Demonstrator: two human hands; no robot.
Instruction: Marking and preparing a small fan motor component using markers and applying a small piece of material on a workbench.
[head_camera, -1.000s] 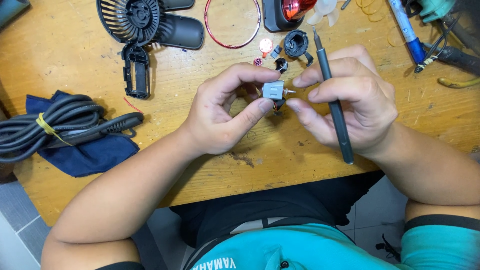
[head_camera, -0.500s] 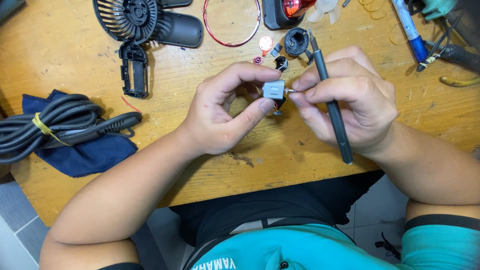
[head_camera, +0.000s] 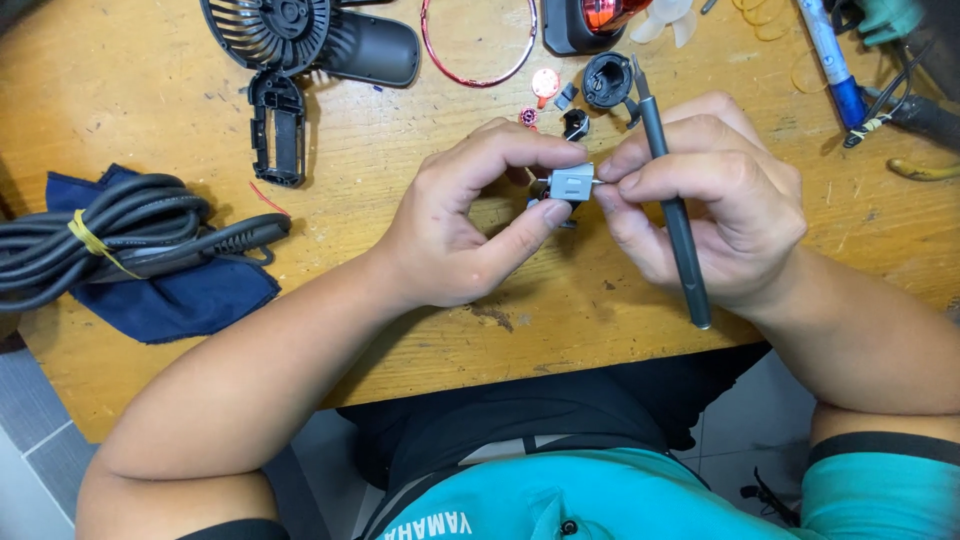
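Two hands met over the middle of the wooden table (head_camera: 150, 90), just above its near edge, and between them you held a small grey motor (head_camera: 573, 182). Your left hand (head_camera: 455, 235) had it pinched: the forefinger curled over the top and the thumb pressed up from below, the other fingers curved loosely behind and closed on nothing. Your right hand (head_camera: 700, 200) came in from the other side, its fingertips (head_camera: 612, 172) bunched at the thin metal shaft on the motor's right end, touching it or very nearly. That same hand also kept a dark slim screwdriver (head_camera: 675, 210) tucked across its fingers, tip pointing away from you towards the far parts, handle end sticking out below the hand.

Just beyond your knuckles lay several small loose parts: a round black cap (head_camera: 607, 79), a small black piece (head_camera: 575, 123), a tiny red gear (head_camera: 528, 117) and a pink round piece (head_camera: 545, 83). Further back sat a black fan grille with its handle body (head_camera: 300, 35), and just below it an open black frame (head_camera: 277, 130). A red wire ring (head_camera: 478, 45) lay beside them, with a black and red housing (head_camera: 585, 20) to its right. At your far right a blue-tipped pen (head_camera: 833, 60) lay on the table. Well off to your left, a coiled black cable (head_camera: 110, 235) bound with a yellow tie rested on a dark blue cloth (head_camera: 180, 300).
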